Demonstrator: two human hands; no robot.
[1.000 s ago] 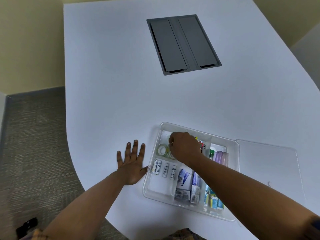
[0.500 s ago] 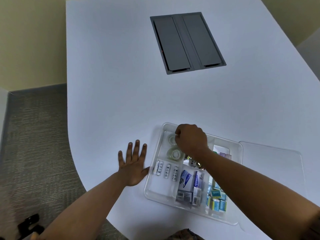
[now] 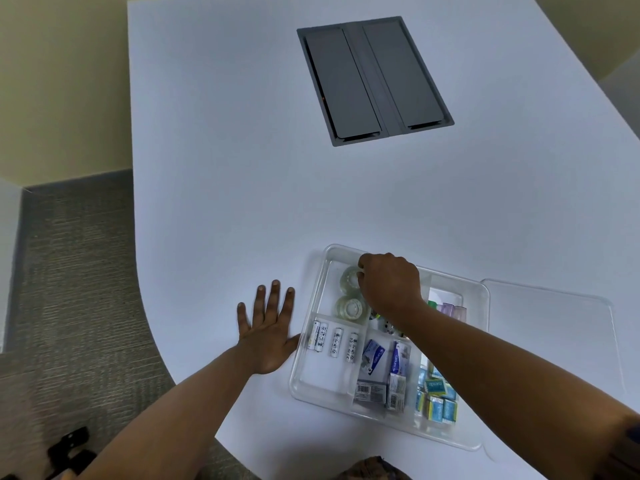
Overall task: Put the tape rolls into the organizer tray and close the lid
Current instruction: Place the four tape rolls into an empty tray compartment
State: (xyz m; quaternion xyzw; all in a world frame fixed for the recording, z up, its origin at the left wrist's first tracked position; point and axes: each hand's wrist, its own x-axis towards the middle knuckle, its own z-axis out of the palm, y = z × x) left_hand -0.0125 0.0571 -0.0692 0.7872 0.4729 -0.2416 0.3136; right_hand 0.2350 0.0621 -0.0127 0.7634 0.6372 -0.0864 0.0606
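Observation:
A clear organizer tray (image 3: 304,382) sits near the table's front edge. Two clear tape rolls lie in its far left compartment: the far roll (image 3: 349,278) and the near roll (image 3: 352,307). My right hand (image 3: 389,284) is over that compartment, fingers curled against the far roll. My left hand (image 3: 268,330) lies flat on the table, fingers spread, its thumb at the tray's left wall. The clear lid (image 3: 550,337) lies flat on the table to the right of the tray.
The tray also holds several batteries (image 3: 334,341), small boxes (image 3: 372,372), blue and yellow packets (image 3: 438,398) and pastel items (image 3: 450,310). A grey cable hatch (image 3: 374,77) is set into the white table (image 3: 225,168) farther back. The table's curved edge drops to carpet at the left.
My right hand has shifted toward the tray's far edge, uncovering a second roll in the far left compartment. My left hand has stayed flat on the table.

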